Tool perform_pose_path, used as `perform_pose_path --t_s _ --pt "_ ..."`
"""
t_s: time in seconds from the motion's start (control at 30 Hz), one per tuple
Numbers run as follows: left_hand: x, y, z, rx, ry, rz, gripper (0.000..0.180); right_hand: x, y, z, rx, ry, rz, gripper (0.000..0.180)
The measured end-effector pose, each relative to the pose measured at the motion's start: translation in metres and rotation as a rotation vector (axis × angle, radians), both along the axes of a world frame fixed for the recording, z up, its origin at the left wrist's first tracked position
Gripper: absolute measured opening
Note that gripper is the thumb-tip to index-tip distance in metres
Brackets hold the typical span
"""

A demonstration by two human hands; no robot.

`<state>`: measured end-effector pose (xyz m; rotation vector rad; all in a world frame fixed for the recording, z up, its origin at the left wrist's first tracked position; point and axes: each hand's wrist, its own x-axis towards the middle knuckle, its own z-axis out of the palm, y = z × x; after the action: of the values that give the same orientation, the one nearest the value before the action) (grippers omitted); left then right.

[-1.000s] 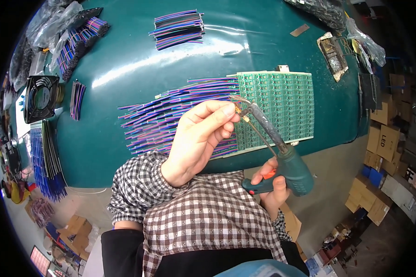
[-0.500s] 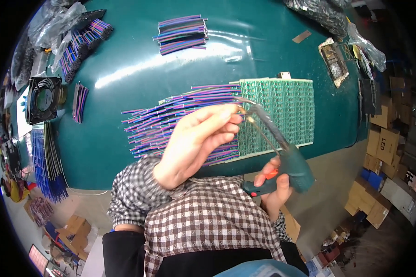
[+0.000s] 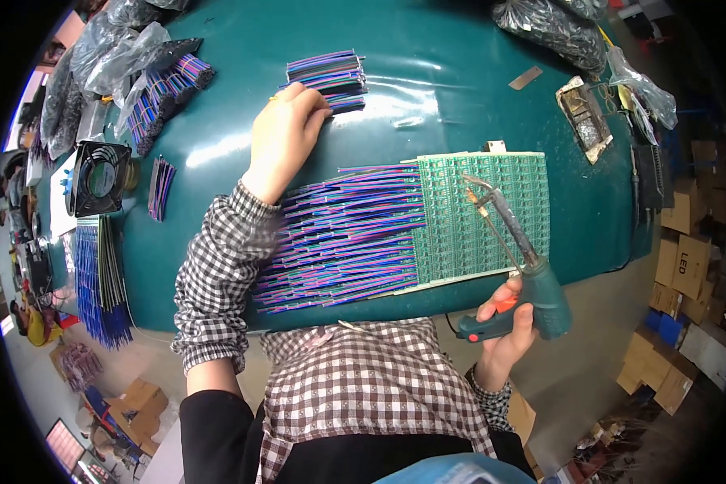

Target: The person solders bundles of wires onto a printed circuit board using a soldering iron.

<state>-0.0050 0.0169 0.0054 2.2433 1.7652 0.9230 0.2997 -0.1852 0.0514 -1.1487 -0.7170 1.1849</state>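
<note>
My right hand (image 3: 504, 327) grips the teal handle of a soldering gun (image 3: 524, 270); its metal tip hangs over a green circuit board panel (image 3: 484, 214) on the teal table (image 3: 427, 97). Rows of purple, blue and pink ribbon wires (image 3: 343, 238) lie attached along the panel's left edge. My left hand (image 3: 282, 137) is stretched out to the far side, its fingers resting on a loose bundle of the same striped wires (image 3: 331, 77). The fingertips are bent onto the bundle's near edge.
Plastic bags of wire bundles (image 3: 117, 56) and a black fan (image 3: 97, 177) sit at the far left. More wire bunches (image 3: 97, 282) lie at the left edge. A metal stand (image 3: 585, 117) and dark bags (image 3: 557, 24) are at the right. Cardboard boxes (image 3: 686, 258) stand on the floor.
My left hand has left the spot near the soldering gun's tip and reached up and left to the loose wire bundle. The right hand with the soldering gun stays about where it was.
</note>
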Motion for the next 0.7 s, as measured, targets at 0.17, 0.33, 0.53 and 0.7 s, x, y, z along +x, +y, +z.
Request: perform_pose_path --t_s 0.17,0.33,0.53,0.7 --pt "-0.004 0.001 0.013 -0.082 -0.087 -0.02 0.005 0.003 -0.002 -0.002 -0.001 0.008 -0.002 0.045" --pt "0.003 -0.017 0.017 -0.279 -0.066 -0.071 0.01 0.007 -0.008 -0.001 -0.033 -0.034 -0.024 0.045" --pt "0.005 -0.018 0.015 -0.32 -0.07 -0.093 0.011 0.008 -0.012 0.0 -0.065 -0.064 -0.044 0.044" --pt "0.002 -0.019 0.013 -0.391 -0.152 -0.094 0.012 0.008 -0.013 0.001 -0.071 -0.072 -0.051 0.043"
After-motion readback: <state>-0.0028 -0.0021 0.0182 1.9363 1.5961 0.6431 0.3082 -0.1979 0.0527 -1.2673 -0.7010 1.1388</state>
